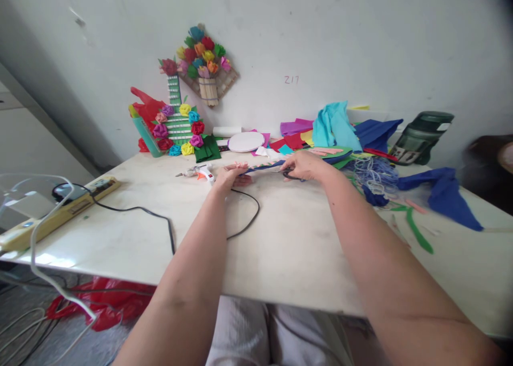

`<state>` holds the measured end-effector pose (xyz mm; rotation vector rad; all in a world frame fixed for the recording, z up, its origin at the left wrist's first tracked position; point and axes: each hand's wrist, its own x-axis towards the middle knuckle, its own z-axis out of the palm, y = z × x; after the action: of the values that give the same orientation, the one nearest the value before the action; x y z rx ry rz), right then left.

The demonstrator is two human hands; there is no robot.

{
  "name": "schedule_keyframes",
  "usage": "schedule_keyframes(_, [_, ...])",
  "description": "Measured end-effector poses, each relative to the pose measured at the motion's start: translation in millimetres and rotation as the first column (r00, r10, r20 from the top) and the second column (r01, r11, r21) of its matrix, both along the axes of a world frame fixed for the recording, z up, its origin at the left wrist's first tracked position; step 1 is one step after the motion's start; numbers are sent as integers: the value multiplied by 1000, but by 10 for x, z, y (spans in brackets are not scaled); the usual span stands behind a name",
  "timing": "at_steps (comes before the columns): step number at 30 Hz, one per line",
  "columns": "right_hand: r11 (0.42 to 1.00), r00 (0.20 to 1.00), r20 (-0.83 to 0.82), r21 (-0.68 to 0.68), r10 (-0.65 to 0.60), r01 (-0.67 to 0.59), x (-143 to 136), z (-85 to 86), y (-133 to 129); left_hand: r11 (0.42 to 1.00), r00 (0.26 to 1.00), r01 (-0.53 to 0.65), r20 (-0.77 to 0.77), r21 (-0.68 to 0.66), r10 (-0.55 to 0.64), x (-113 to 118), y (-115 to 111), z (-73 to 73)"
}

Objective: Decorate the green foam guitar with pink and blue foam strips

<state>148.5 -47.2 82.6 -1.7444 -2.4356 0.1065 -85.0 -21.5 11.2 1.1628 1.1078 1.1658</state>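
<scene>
White table (280,254) beside a pale wall (344,45) bearing paper flowers (202,53). Toward the back, a slim blue strip (265,166) spans the person's left hand (232,175) and curled right hand (306,165); whether either pinches it, I cannot tell. Coloured sheets (294,140) and a green bottle (424,133) line the rear; a yellow power strip (66,208) lies at the person's left.

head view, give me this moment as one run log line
left hand: touching narrow blue strip with striped edge | right hand: by strip, at small dark object, identity unclear | beside left hand: white plastic glue gun
</scene>
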Motion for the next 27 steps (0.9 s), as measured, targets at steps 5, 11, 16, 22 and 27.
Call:
schedule_keyframes(5, [999, 999, -30, -41, -38, 37, -55, 17, -36, 1000, 1000, -9, -19, -8, 9, 5, -13, 13])
schedule_keyframes(11, [980, 985, -156, -195, -79, 48, -110, 7, -50, 1000, 1000, -1, -6, -1, 1, 12, -2, -4])
schedule_keyframes(16, [965, 976, -173, -249, -130, 84, -170, -9, -51, 1000, 1000, -26, 3, 18, 26, 17, 5, -19])
schedule_keyframes(22, [996, 996, -82, -90, -34, 27, -113, -29, 16, 999, 1000, -2, 2, 32, 1, 1, 17, -38])
schedule_keyframes(27, [999, 999, -14, -25, -37, 37, -9, -25, 59, 999, 1000, 23, 4, 44, -23, -28, 39, -68])
